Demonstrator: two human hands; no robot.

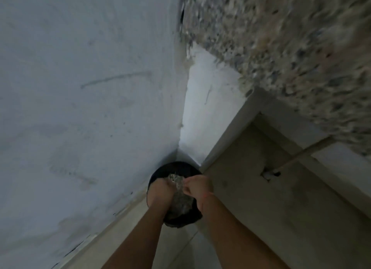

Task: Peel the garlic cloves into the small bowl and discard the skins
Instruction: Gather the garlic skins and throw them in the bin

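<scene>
- Two hands met over a black bin, both forearms reaching in from the bottom of the view.
- The left hand had its fingers curled down over the left edge of a speckled grey thing.
- The right hand was closed as well, its fingertips pinching the same thing on the right side, near its top.
- The speckled grey thing hung between the two hands, tilted, with its lower end down inside the bin's mouth. Blur hid what it was, and whether garlic skins lay on it could not be told.
- The bin stood on the floor, tucked into the corner.
- A pale, scuffed wall filled the left half of the view, and a second, brighter wall face met it behind the bin.
- A mottled stone tabletop, smeared by motion, jutted across the upper right.
- Below the tabletop stood a beige cabinet, just to the right of the bin.
- The floor was of light tiles, and a pale skirting ran along the foot of the wall.
</scene>
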